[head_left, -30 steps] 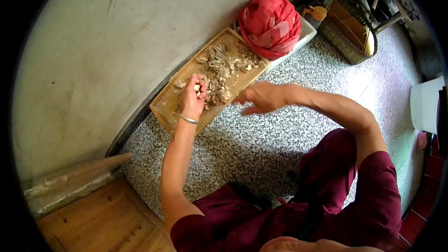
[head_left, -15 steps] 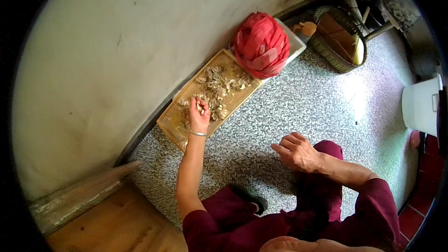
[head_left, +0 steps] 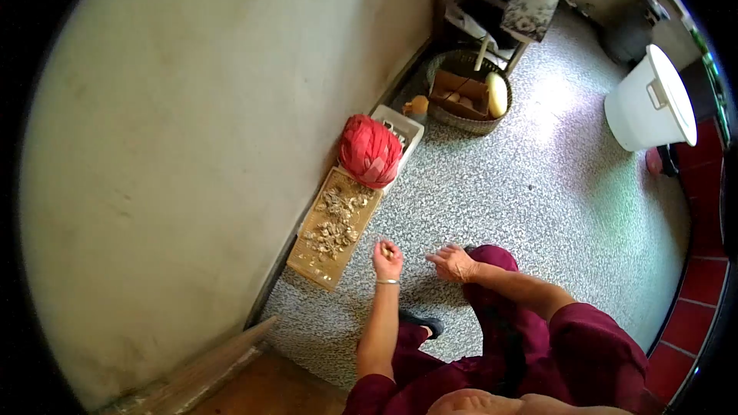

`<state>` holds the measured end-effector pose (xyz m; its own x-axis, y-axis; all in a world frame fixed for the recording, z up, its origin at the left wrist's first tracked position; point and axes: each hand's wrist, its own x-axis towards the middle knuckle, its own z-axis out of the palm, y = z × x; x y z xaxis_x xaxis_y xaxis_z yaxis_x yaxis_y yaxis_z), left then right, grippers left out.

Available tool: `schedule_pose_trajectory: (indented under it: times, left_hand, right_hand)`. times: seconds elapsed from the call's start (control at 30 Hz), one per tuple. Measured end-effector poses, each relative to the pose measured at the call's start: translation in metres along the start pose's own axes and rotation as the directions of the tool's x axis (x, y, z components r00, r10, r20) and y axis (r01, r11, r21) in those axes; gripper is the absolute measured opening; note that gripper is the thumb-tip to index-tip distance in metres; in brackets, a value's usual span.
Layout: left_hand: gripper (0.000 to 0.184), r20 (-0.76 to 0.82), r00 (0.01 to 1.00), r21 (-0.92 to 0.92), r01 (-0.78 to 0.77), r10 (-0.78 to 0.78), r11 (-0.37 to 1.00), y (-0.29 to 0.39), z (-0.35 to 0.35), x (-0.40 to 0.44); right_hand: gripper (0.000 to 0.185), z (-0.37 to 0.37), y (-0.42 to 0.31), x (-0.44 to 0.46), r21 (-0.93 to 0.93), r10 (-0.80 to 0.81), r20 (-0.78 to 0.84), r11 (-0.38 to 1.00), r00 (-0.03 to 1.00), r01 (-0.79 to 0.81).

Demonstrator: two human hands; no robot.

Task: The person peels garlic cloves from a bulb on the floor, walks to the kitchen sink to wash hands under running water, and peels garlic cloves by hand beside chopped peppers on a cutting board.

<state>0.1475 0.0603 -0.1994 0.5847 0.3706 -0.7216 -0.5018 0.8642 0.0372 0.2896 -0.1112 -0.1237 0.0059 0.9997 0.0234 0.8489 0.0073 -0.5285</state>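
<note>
Left hand (head_left: 387,261): curled around small, pale pieces (head_left: 387,252)
Right hand (head_left: 453,263): fingers bent; cannot tell whether gripping
Tray (head_left: 311,263): rectangular, tan, near left hand, bearing dry, papery scraps (head_left: 335,232)
Bundle (head_left: 370,151): rounded, folded red cloth

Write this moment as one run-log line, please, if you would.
left hand: holding pale pieces | right hand: near knee | tray: on floor, dry clumps inside | red bundle: at tray's far end
</note>
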Motion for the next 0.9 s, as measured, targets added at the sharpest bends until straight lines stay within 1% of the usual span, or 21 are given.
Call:
schedule_pose_trajectory:
  times: [0.03,0.07,0.1,0.13,0.2,0.23,0.27,0.3,0.37,0.4,0.43,0.47,0.53,0.6,0.63,0.67,0.7,0.8,0.83,0.87,0.9]
  left_hand:
    - [0.034,0.03,0.997,-0.081,0.069,-0.067,0.994,-0.012,0.003,-0.009]
    - [0.034,0.031,0.999,-0.06,0.044,-0.042,0.997,-0.025,0.01,-0.034]
    - [0.036,0.002,0.997,-0.063,0.074,-0.074,0.995,-0.035,0.02,-0.054]
    - [0.038,0.005,0.996,-0.067,0.093,-0.093,0.993,-0.044,0.03,-0.073]
    - [0.038,-0.072,0.993,-0.052,0.091,-0.094,0.995,-0.058,0.054,-0.116]
    - [0.038,-0.058,0.993,-0.029,0.102,-0.104,0.994,-0.063,0.064,-0.134]
    - [0.038,-0.094,0.99,-0.019,0.103,-0.104,0.995,-0.066,0.075,-0.152]
    - [0.038,-0.134,0.985,-0.008,0.104,-0.104,0.995,-0.068,0.086,-0.17]
    - [0.038,-0.106,0.987,0.005,0.119,-0.118,0.993,-0.068,0.09,-0.19]
    - [0.038,-0.092,0.989,-0.008,0.117,-0.118,0.993,-0.07,0.104,-0.201]
    - [0.038,-0.13,0.981,-0.028,0.141,-0.144,0.99,-0.069,0.116,-0.211]
    - [0.038,-0.119,0.982,-0.01,0.149,-0.149,0.989,-0.068,0.128,-0.22]
    - [0.038,-0.089,0.989,0.026,0.12,-0.117,0.992,-0.066,0.149,-0.236]
    - [0.036,-0.032,0.992,0.054,0.123,-0.122,0.991,-0.067,0.165,-0.251]
    - [0.035,-0.057,0.992,0.062,0.119,-0.116,0.991,-0.066,0.175,-0.252]
    - [0.034,-0.083,0.99,0.072,0.117,-0.111,0.991,-0.068,0.182,-0.255]
    - [0.034,-0.055,0.99,0.063,0.135,-0.131,0.989,-0.069,0.188,-0.258]
    - [0.033,-0.024,0.984,0.134,0.176,-0.174,0.975,-0.074,0.196,-0.264]
    - [0.034,-0.006,0.977,0.142,0.212,-0.213,0.967,-0.077,0.197,-0.265]
    - [0.034,-0.007,0.974,0.158,0.227,-0.229,0.961,-0.078,0.197,-0.27]
    - [0.034,-0.04,0.966,0.199,0.257,-0.254,0.946,-0.084,0.199,-0.276]
  right_hand:
    - [0.035,-0.01,-0.007,-0.009,-0.029,-0.011,0.018,1.0,1.0,0.011]
    - [0.034,-0.018,-0.02,-0.021,-0.044,-0.016,0.042,0.999,0.999,0.018]
    - [0.034,-0.028,-0.029,-0.032,-0.027,-0.06,-0.005,0.998,0.998,0.06]
    - [0.034,-0.04,-0.037,-0.043,-0.033,-0.048,-0.026,0.998,0.999,0.047]
    - [0.034,-0.063,-0.058,-0.07,-0.009,0.131,-0.022,0.991,0.991,-0.131]
    - [0.036,-0.074,-0.068,-0.082,-0.002,0.136,-0.141,0.991,0.981,-0.137]
    - [0.036,-0.085,-0.077,-0.095,-0.009,0.147,-0.169,0.989,0.975,-0.151]
    - [0.034,-0.097,-0.087,-0.107,0.066,0.252,-0.171,0.967,0.952,-0.244]
    - [0.034,-0.107,-0.097,-0.133,0.19,0.437,-0.146,0.893,0.887,-0.409]
    - [0.034,-0.123,-0.102,-0.142,0.19,0.446,-0.17,0.89,0.879,-0.415]
    - [0.033,-0.136,-0.107,-0.149,0.246,0.524,-0.196,0.844,0.829,-0.476]
    - [0.032,-0.148,-0.112,-0.156,0.304,0.597,-0.216,0.793,0.773,-0.528]
    - [0.03,-0.175,-0.11,-0.166,0.334,0.713,-0.163,0.69,0.682,-0.642]
    - [0.029,-0.204,-0.111,-0.176,0.373,0.87,-0.041,0.47,0.492,-0.8]
    - [0.029,-0.211,-0.108,-0.182,0.38,0.875,-0.061,0.466,0.48,-0.799]
    - [0.027,-0.214,-0.102,-0.19,0.368,0.908,-0.077,0.41,0.412,-0.834]
    - [0.025,-0.218,-0.101,-0.198,0.36,0.936,-0.088,0.349,0.341,-0.865]
    - [0.022,-0.223,-0.104,-0.224,0.414,0.955,-0.085,0.292,0.283,-0.862]
    - [0.019,-0.223,-0.113,-0.236,0.516,0.944,-0.144,0.328,0.297,-0.791]
    - [0.019,-0.22,-0.125,-0.246,0.526,0.949,-0.149,0.314,0.278,-0.791]
    - [0.019,-0.225,-0.143,-0.259,0.549,0.966,-0.147,0.259,0.213,-0.795]
